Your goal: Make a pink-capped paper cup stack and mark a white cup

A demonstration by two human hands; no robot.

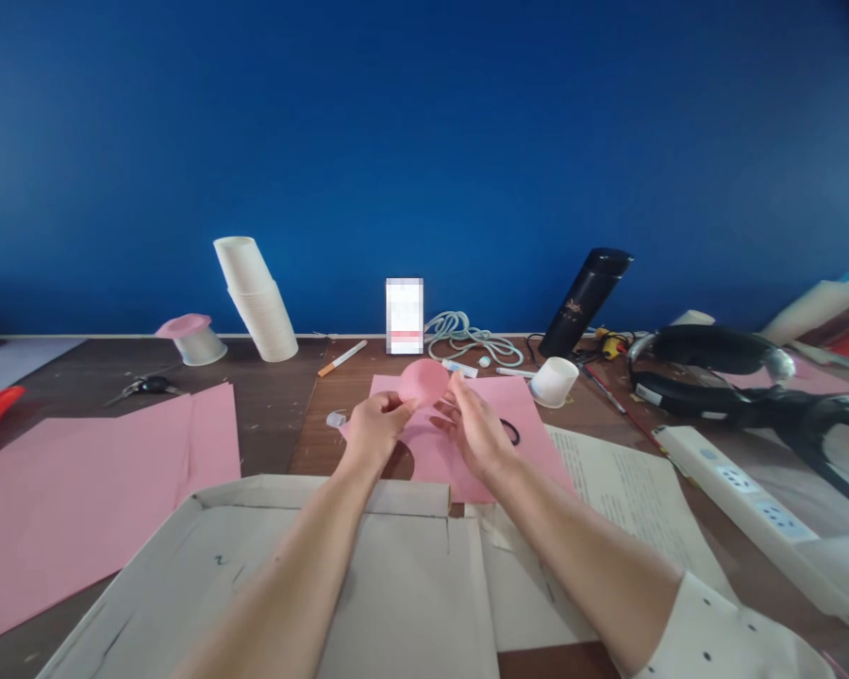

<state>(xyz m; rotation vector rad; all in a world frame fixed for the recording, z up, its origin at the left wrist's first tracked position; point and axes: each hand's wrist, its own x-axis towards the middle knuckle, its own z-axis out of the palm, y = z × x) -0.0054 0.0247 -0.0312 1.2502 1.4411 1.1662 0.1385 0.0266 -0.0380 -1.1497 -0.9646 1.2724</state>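
Probably worth watching: too tight a pinch, hence a crease or bend in the thin-looking pink disc (424, 381). Also possible: a slip from a hold mainly at one edge, or a knock against the white tube (465, 370) just beyond the fingers. Hard to spot if dropped, with much the same pink in the sheet (538, 453) below.

Left fingers (394, 412): pinching the disc's near-left edge, thumb over the face. Right fingers (467, 401): loosely spread, close by the right edge; contact or slight gap, cannot tell. Disc between both, broad face toward the camera, apparently above the sheet's far part; underside hidden.

Right of the right fingers: upright white cup (555, 382) on the worktop (269, 424); nearer in, dark loop (512, 432) on the sheet. Left of the left fingers: small clear cap (336, 419).
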